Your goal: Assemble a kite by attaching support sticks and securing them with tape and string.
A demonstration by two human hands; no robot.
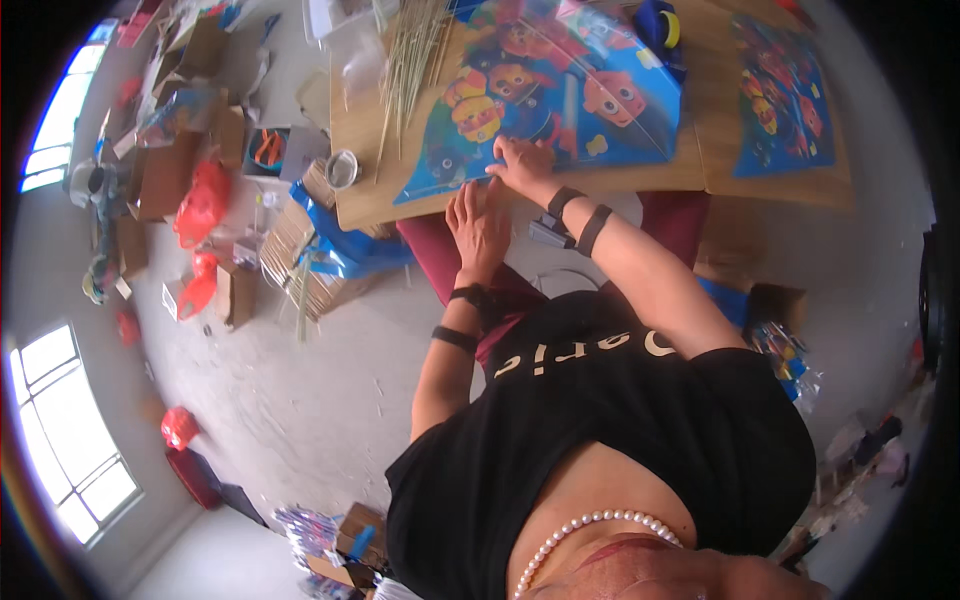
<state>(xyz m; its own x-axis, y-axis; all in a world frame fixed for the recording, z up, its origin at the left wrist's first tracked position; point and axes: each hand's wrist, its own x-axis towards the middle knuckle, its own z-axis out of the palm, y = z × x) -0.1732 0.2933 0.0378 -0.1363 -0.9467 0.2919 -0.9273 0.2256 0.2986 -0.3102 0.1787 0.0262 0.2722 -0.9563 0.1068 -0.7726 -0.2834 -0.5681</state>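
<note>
A blue sheet [640,135] printed with cartoon figures lies across the wooden table, its pointed corner toward the left and its near edge along the table's front. My left hand [480,228] rests at that near edge, fingers stretched forward and slightly apart, holding nothing visible. Just beyond and to its right, my right hand [526,167] is over the sheet with its fingers bent and drawn toward the thumb. Whatever lies between those fingertips is too small to make out. Both wrists wear dark bands, and a grey box-shaped device [550,232] sits by the right one.
Thin pale sticks [412,65] lie on the table [365,205] at the left, near a small round tin [343,170]. Another printed sheet [785,100] is at the right, and a yellow-and-blue roll [670,30] at the back. Boxes and red bags [205,203] crowd the left floor.
</note>
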